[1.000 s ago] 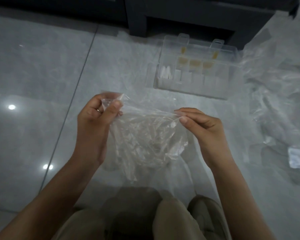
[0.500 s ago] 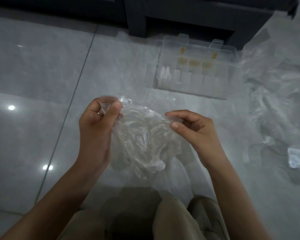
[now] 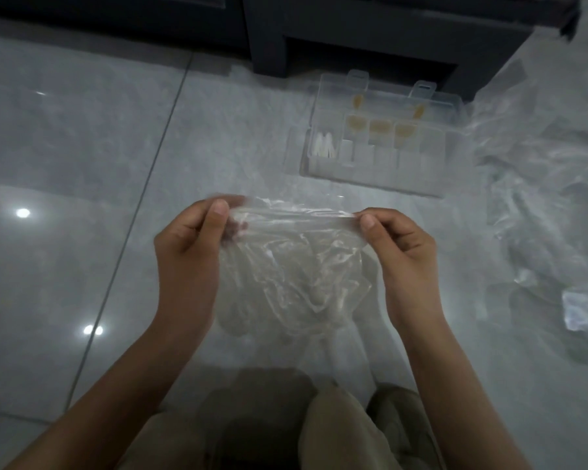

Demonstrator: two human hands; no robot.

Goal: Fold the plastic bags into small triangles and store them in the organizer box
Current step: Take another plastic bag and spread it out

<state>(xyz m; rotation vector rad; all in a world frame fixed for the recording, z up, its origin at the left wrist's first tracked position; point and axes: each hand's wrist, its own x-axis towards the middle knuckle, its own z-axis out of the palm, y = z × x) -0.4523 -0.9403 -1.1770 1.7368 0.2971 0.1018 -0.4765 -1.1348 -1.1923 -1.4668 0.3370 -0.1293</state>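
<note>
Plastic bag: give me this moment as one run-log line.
left hand: pinches top edge | right hand: pinches top edge | plastic bag: crumpled, stretched between hands | organizer box: open on floor | fold: not begun

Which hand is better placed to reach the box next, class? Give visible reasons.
Right, probably. The box lies ahead and to the right, nearer the right hand than the left hand. Both hands pinch the bag at its top edge, so either must first let go.
</note>
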